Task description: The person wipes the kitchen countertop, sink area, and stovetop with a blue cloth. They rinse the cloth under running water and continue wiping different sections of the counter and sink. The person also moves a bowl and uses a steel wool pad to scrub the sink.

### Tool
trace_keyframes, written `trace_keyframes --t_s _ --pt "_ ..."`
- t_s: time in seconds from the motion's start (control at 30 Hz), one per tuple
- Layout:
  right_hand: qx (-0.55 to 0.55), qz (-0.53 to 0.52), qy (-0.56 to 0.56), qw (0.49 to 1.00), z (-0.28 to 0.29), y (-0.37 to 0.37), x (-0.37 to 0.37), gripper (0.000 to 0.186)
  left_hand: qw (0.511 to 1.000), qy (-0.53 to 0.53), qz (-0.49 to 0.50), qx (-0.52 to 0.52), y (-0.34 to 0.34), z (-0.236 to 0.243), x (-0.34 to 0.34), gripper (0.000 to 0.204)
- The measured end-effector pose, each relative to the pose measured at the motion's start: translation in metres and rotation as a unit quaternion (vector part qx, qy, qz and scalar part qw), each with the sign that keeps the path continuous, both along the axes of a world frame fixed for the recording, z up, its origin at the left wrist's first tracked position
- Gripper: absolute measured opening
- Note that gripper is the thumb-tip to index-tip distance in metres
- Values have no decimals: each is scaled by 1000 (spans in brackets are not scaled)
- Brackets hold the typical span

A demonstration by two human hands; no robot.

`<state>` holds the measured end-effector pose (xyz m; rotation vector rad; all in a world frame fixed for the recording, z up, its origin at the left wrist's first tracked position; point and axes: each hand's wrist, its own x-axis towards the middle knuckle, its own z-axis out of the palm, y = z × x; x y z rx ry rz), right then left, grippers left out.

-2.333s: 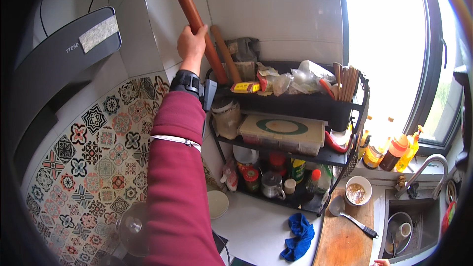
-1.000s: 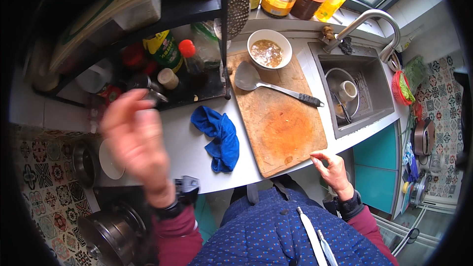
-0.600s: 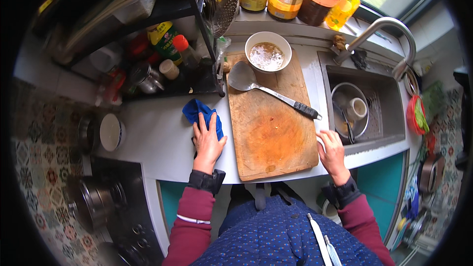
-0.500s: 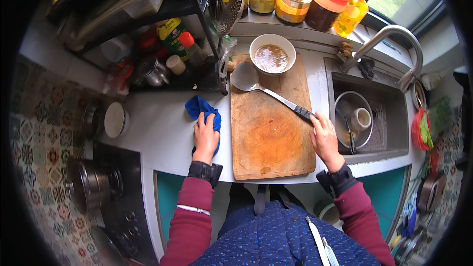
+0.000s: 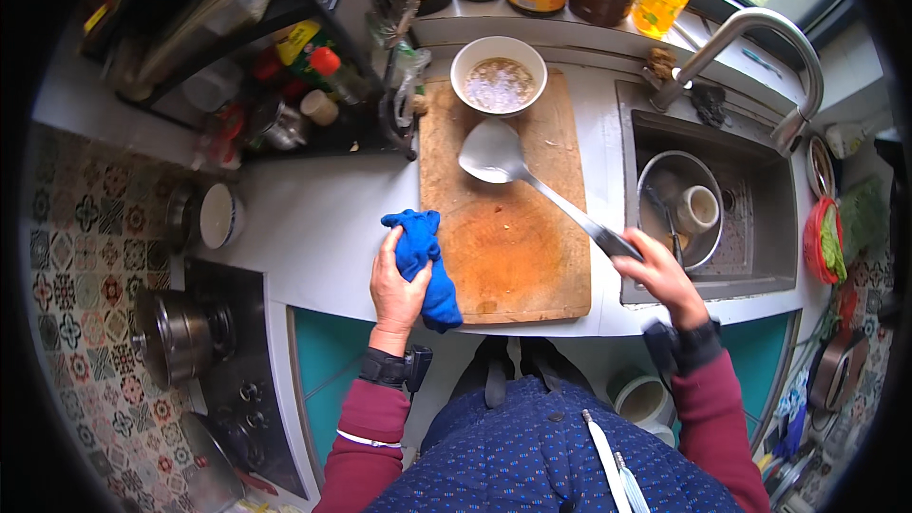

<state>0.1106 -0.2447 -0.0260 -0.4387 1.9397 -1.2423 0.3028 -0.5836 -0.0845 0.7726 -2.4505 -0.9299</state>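
Note:
My left hand [image 5: 393, 290] is closed around a bunched blue cloth [image 5: 432, 271], held at the left front edge of a wooden cutting board [image 5: 513, 296]. In my right hand [image 5: 663, 275] is the dark handle end of a metal wok spatula [image 5: 492, 150]. Its broad, pale head is over the board, and the shaft slants down to the right. A white bowl [image 5: 460, 66] of brownish liquid stands at the board's far end, just beyond the spatula head.
At right, a sink [image 5: 760, 271] holds a metal basin [image 5: 703, 166] with a pale cup in it, under a curved faucet [image 5: 750, 19]. A black rack [image 5: 323, 152] with bottles stands at back left. A pot [image 5: 171, 337] sits by the stove at far left.
The blue cloth has been lifted and moved right to the board's edge by my left hand. The spatula's head has shifted right and nearer, away from the bowl's left side.

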Motion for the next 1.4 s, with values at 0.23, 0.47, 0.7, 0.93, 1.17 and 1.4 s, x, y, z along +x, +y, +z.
trace_keyframes --t_s 0.23,0.47,0.7,0.93,1.17,1.4 --pt "-34 -331 -39 942 61 125 138 38 997 -23 -48 -55 22 -53 -27 69" --pt "-108 -515 -11 850 54 130 179 43 936 81 -250 232 180 -36 -169 65" --pt "-158 -552 71 816 72 148 194 49 851 307 -294 308 243 51 -214 59" --pt "-190 -562 31 804 39 149 175 47 980 146 -4 132 5 -1 -124 50" --pt "-162 -549 20 820 42 132 173 46 970 34 -133 202 160 -54 -250 47" --pt "-182 -561 37 806 49 139 174 48 868 249 -282 324 223 26 -230 53"
